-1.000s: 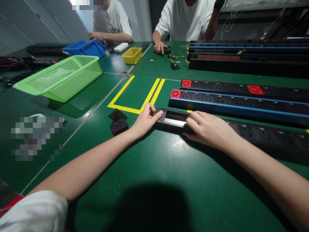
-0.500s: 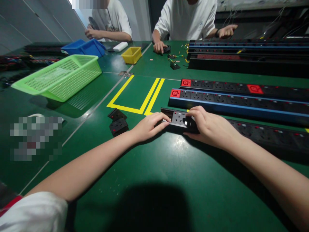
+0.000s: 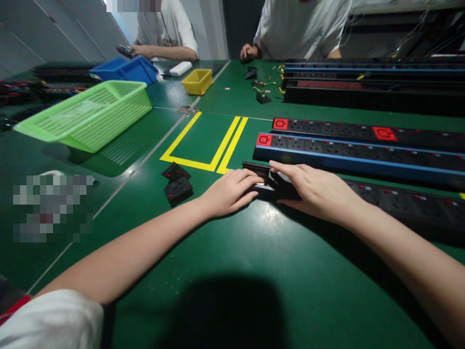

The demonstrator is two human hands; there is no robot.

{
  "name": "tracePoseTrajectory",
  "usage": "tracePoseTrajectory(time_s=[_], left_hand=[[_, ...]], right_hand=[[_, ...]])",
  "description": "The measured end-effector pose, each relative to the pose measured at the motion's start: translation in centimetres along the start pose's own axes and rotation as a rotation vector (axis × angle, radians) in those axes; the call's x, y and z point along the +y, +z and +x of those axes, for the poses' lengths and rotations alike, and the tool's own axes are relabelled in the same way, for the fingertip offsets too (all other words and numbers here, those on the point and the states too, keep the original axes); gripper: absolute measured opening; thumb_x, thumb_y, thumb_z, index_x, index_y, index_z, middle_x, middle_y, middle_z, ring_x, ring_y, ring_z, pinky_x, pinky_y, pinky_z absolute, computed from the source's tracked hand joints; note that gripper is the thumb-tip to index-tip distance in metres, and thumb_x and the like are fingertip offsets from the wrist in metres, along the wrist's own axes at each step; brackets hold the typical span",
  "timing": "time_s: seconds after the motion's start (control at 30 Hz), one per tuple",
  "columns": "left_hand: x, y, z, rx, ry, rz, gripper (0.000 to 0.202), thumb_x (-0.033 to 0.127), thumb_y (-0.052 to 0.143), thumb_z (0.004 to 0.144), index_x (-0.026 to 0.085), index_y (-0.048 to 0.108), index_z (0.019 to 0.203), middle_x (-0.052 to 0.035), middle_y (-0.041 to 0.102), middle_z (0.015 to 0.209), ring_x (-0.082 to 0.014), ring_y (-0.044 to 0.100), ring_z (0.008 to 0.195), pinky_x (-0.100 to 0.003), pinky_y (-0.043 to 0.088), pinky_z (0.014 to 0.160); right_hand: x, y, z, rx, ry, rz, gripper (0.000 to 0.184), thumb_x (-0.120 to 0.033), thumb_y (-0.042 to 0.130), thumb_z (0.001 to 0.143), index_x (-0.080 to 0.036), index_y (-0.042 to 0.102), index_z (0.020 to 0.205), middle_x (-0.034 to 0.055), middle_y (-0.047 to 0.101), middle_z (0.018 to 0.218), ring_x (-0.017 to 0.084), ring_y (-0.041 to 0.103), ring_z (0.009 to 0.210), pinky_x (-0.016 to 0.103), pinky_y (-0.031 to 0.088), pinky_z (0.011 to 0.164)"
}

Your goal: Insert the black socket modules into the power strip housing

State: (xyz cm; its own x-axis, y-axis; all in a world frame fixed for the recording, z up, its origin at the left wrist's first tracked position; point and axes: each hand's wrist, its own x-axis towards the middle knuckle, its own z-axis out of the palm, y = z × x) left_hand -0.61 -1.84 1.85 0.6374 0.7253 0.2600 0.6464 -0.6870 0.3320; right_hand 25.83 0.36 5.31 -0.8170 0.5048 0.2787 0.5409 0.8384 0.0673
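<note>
Left hand: my left hand (image 3: 232,191) lies palm down, fingers loosely curled against the near end of the black power strip (image 3: 392,201), steadying it.
Right hand: my right hand (image 3: 316,191) is flat, fingers extended, pressing on the strip's top just beside the left (what sits beneath the palm is hidden).
Strip position: flat on the green table (image 3: 254,271), nearest of three parallel strips, beside the blue-edged strip (image 3: 348,152).
Loose parts: two socket modules (image 3: 177,183) rest left of my left hand, untouched.
</note>
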Motion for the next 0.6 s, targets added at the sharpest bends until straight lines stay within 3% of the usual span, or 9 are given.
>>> tracePoseTrajectory(time_s=[0.13, 0.23, 0.33, 0.47, 0.53, 0.6], left_hand=[[-0.1, 0.4, -0.3, 0.040, -0.058, -0.027, 0.047, 0.041, 0.046, 0.096, 0.021, 0.039, 0.138, -0.0120, 0.060, 0.128, -0.0256, 0.058, 0.114, -0.041, 0.045, 0.097], [-0.1, 0.3, -0.3, 0.145, -0.087, -0.074, 0.061, 0.044, 0.048, 0.095, 0.020, 0.026, 0.146, -0.0132, 0.059, 0.126, -0.0246, 0.058, 0.113, -0.040, 0.045, 0.098], [0.5, -1.2, 0.0, 0.232, -0.179, 0.038, 0.049, 0.043, 0.042, 0.096, 0.017, 0.037, 0.138, -0.0142, 0.060, 0.120, -0.0258, 0.058, 0.111, -0.041, 0.045, 0.097], [0.9, -4.7, -0.8, 0.176, -0.473, 0.407, 0.046, 0.050, 0.042, 0.094, 0.015, 0.056, 0.121, -0.0204, 0.058, 0.119, -0.0396, 0.052, 0.116, -0.057, 0.041, 0.097], [0.4, -5.7, -1.8, 0.161, -0.701, 0.529, 0.058, 0.060, 0.047, 0.088, 0.011, 0.058, 0.118, -0.0250, 0.057, 0.120, -0.0472, 0.047, 0.121, -0.064, 0.041, 0.095], [-0.5, -5.8, -2.8, 0.051, -0.959, 0.605, 0.072, 0.067, 0.049, 0.083, 0.006, 0.057, 0.119, -0.0311, 0.052, 0.126, -0.0539, 0.038, 0.127, -0.067, 0.043, 0.093]], right_hand=[[0.2, -0.5, 0.4, -0.079, 0.025, -0.046, 0.082, -0.043, 0.062, 0.088, -0.017, 0.020, 0.154, 0.0117, 0.057, 0.137, 0.026, 0.060, 0.093, 0.033, 0.047, 0.062], [0.4, -0.7, 0.7, -0.109, 0.009, -0.054, 0.082, -0.046, 0.062, 0.087, -0.022, 0.021, 0.154, 0.0097, 0.053, 0.143, 0.025, 0.058, 0.094, 0.031, 0.043, 0.057], [0.4, -0.7, 0.7, -0.112, 0.008, -0.026, 0.079, -0.045, 0.062, 0.088, -0.022, 0.024, 0.153, 0.0100, 0.051, 0.144, 0.026, 0.058, 0.100, 0.031, 0.046, 0.061], [0.3, -0.5, 0.5, -0.104, -0.009, -0.006, 0.073, -0.040, 0.060, 0.090, -0.016, 0.028, 0.151, 0.0136, 0.046, 0.147, 0.027, 0.055, 0.106, 0.036, 0.051, 0.074], [0.3, -0.4, 0.5, -0.108, -0.039, -0.005, 0.075, -0.039, 0.059, 0.091, -0.017, 0.024, 0.154, 0.0126, 0.041, 0.153, 0.027, 0.054, 0.104, 0.039, 0.051, 0.079], [0.4, -0.3, 0.5, -0.116, -0.069, 0.002, 0.078, -0.037, 0.057, 0.092, -0.021, 0.018, 0.157, 0.0087, 0.034, 0.158, 0.026, 0.053, 0.102, 0.041, 0.051, 0.081]])
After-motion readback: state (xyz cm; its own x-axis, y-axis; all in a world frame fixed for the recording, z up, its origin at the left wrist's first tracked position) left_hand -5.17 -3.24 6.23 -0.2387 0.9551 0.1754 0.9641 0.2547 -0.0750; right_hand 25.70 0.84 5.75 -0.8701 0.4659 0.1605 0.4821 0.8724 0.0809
